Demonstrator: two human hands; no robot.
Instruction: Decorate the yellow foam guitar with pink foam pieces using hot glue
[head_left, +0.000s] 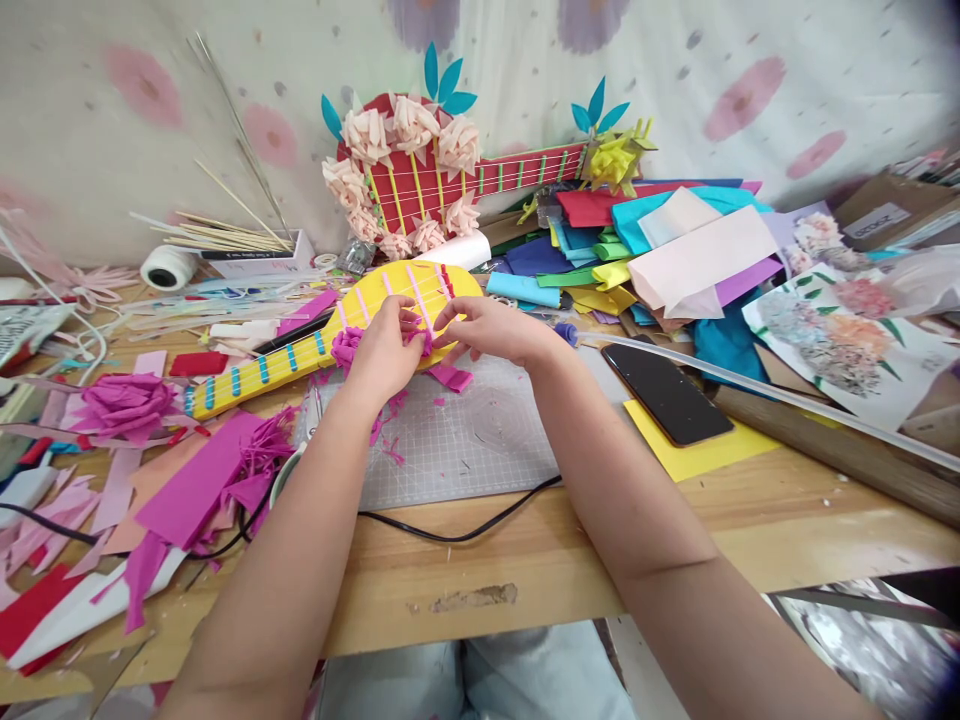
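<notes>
A yellow toy guitar (388, 281) made of paper or card lies on the grey cutting mat (480, 430), its neck with blue bands pointing left. Magenta crepe-paper flowers (344, 345) sit along its lower edge. My left hand (386, 350) is closed, fingers curled around a magenta paper flower on the guitar body. Just right of it, my right hand (495, 328) reaches over the guitar with its fingers curved and apart at the flower's edge. The petals between my hands are partly hidden by my fingers. A magenta paper strip (451, 377) lies below my right hand.
A red paper guitar (405, 190) with pale roses leans on the wall. Folded coloured paper (697, 250) is heaped at the back right. A phone (667, 392) lies on yellow paper, near a clear glue stick (750, 385). Magenta scraps (199, 480) and a cable (461, 538) lie in front.
</notes>
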